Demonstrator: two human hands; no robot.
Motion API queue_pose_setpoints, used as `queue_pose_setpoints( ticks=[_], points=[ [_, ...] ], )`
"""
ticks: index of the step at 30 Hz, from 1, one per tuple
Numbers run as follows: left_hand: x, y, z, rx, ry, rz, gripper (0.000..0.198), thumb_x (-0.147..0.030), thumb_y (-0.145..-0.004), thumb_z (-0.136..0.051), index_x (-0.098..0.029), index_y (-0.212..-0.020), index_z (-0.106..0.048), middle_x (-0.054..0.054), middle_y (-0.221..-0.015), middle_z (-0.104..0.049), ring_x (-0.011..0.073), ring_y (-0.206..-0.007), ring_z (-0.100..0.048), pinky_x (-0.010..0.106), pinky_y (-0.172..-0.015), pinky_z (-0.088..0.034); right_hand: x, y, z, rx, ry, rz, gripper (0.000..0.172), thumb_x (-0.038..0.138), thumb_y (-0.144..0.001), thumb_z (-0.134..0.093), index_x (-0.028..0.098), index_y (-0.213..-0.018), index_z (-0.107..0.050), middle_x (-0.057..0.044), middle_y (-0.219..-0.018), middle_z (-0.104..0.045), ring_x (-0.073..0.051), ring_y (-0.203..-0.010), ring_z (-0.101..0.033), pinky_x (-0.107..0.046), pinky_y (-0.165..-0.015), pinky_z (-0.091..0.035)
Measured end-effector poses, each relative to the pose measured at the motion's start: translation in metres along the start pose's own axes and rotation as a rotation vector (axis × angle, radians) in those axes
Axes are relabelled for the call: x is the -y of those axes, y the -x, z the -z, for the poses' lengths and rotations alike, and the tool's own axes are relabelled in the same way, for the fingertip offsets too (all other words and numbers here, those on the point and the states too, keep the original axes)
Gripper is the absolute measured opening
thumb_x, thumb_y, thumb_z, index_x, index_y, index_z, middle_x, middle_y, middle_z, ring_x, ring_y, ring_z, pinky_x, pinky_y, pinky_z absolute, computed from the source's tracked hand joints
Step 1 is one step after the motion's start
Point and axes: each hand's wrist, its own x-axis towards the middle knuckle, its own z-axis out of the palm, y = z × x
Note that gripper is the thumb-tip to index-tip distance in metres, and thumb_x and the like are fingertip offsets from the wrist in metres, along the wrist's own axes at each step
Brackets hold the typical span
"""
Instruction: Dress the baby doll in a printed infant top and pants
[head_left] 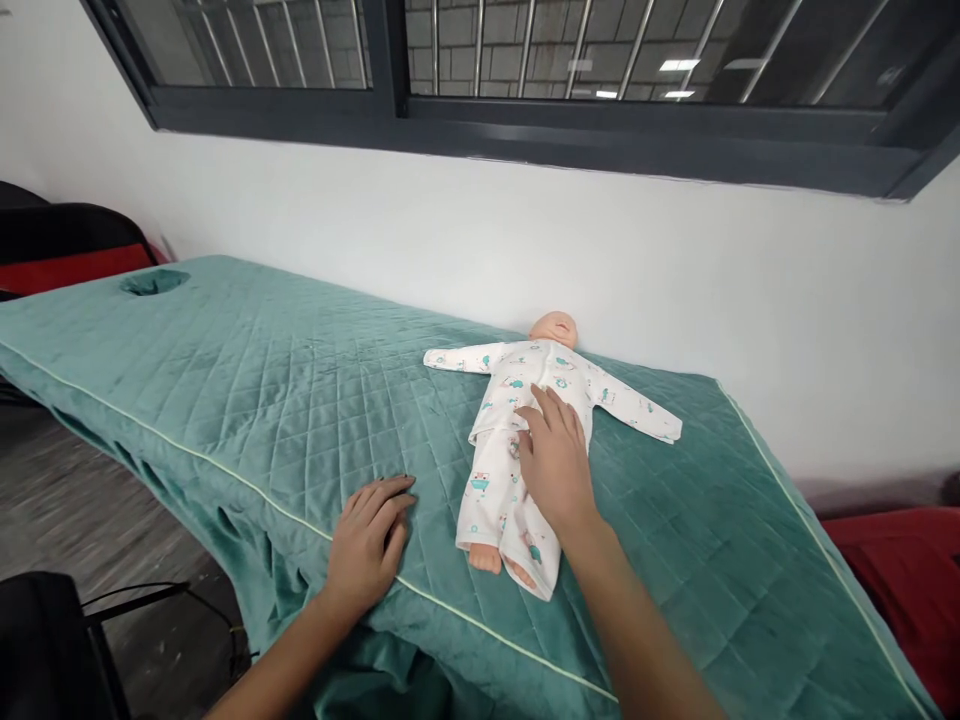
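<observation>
The doll (499, 425) lies on its back on the green bed (262, 390), beneath the right hand (559, 460). The right hand is unclenched, fingers loosely bent at the patterned shirt (544, 362); firm contact cannot be confirmed. The left hand (369, 545) grasps nothing and rests palm down beside the pants (491, 485).

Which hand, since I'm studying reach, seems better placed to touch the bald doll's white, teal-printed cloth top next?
Probably the right hand: its fingers are over the top, while the left hand is aside, on the green quilted fabric bedcover.
</observation>
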Motion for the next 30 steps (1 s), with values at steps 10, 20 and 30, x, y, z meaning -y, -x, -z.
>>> queue_pose_setpoints(
  ticks=[10,20,30],
  points=[
    [-0.001,0.001,0.0,-0.029,0.003,-0.01,0.023,-0.013,-0.096,-0.046,-0.023,-0.107,-0.062,0.006,-0.128,-0.068,0.024,-0.12,-0.06,0.045,-0.103,-0.045,-0.016,0.007,0.002,-0.097,-0.03,0.012,0.024,0.009,-0.093,-0.047,0.02,-0.095,-0.068,-0.01,-0.141,-0.058,-0.03,-0.136,-0.046,-0.049,-0.109,-0.041],
    [0.0,0.002,-0.001,-0.05,0.002,-0.009,0.022,-0.013,-0.094,-0.048,-0.023,-0.105,-0.064,0.005,-0.127,-0.069,0.0241,-0.118,-0.062,0.044,-0.102,-0.045,-0.016,-0.001,0.009,-0.118,-0.142,-0.308,0.022,0.021,-0.093,-0.05,0.02,-0.109,-0.066,-0.008,-0.101,-0.066,-0.024,-0.09,-0.059,-0.04,-0.083,-0.045],
    [0.001,0.006,-0.003,-0.054,0.003,0.017,0.023,-0.013,-0.094,-0.047,-0.023,-0.105,-0.064,0.006,-0.127,-0.069,0.0247,-0.118,-0.062,0.046,-0.102,-0.046,-0.006,0.015,0.006,-0.022,-0.191,-0.149,0.027,0.015,-0.095,-0.043,0.021,-0.107,-0.066,-0.006,-0.108,-0.071,-0.026,-0.104,-0.059,-0.044,-0.091,-0.042]
  ],
)
